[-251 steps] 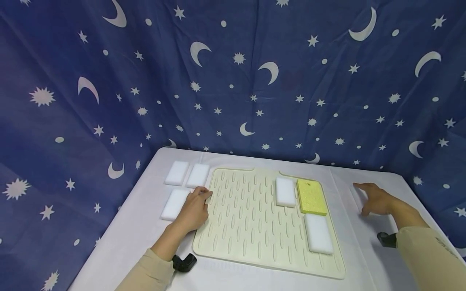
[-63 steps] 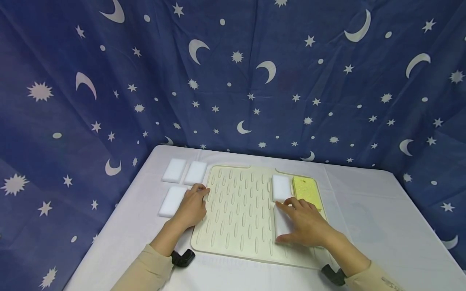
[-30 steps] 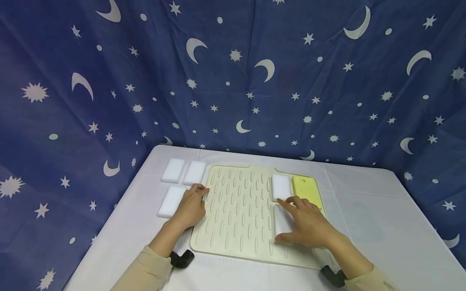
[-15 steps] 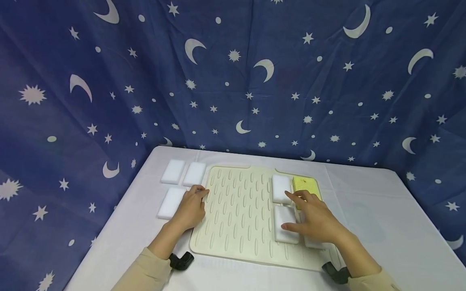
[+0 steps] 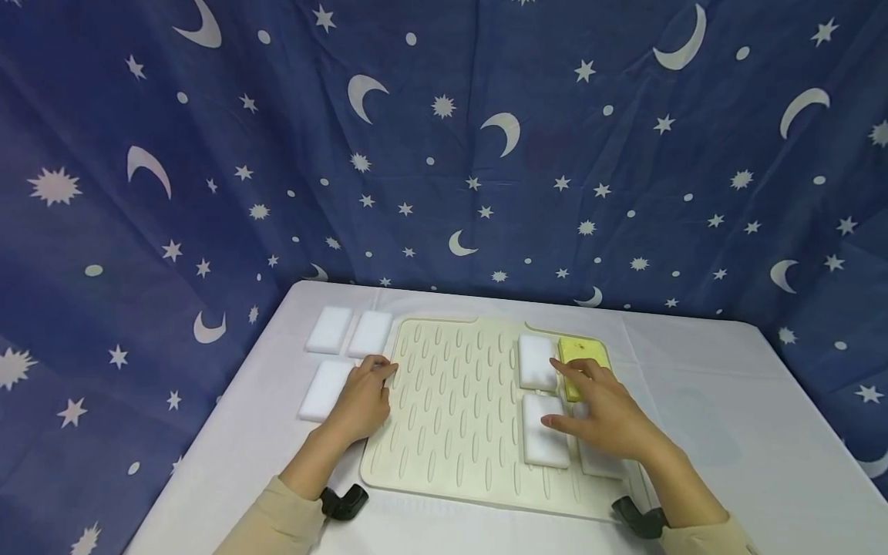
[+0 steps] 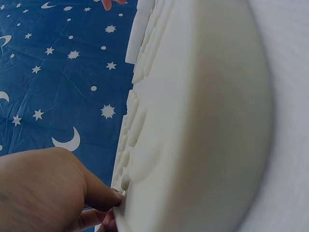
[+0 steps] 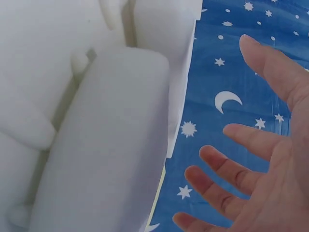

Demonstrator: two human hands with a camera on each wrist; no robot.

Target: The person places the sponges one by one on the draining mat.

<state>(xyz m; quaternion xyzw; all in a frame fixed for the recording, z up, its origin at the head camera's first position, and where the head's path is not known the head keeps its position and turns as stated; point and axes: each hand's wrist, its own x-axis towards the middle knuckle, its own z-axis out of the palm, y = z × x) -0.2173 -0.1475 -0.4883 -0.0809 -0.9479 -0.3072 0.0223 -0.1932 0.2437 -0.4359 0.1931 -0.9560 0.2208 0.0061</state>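
1. A curtained work corner; whether in a home, lab or office cannot be told.
2. Blue curtain (image 5: 416, 116) with a moon-and-star print hangs behind and at the left.
3. White cloth (image 5: 451, 532) covers the worktop (image 5: 728, 401).

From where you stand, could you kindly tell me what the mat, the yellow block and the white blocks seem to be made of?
Mat: perhaps silicone or soft plastic, matte, with smooth moulded ridges.
Yellow block: likely sponge, matte, its surface mottled.
White blocks: probably foam, matte, with softly rounded edges, though no pores can be made out.
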